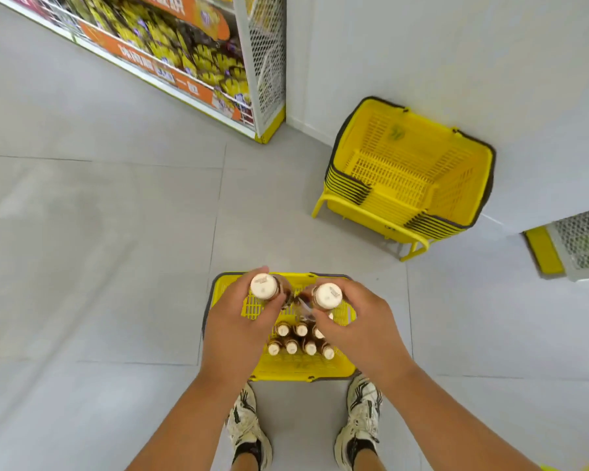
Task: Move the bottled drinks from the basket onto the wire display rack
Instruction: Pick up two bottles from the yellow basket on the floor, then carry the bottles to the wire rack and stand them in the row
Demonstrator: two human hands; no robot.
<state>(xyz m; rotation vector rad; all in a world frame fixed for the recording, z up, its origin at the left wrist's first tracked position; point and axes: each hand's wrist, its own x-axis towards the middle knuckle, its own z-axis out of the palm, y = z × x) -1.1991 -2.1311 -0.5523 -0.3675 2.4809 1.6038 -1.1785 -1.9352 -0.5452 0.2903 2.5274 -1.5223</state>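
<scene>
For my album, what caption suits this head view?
Each hand, left hand and right hand, lifts a bottle from the yellow basket of drinks.
</scene>
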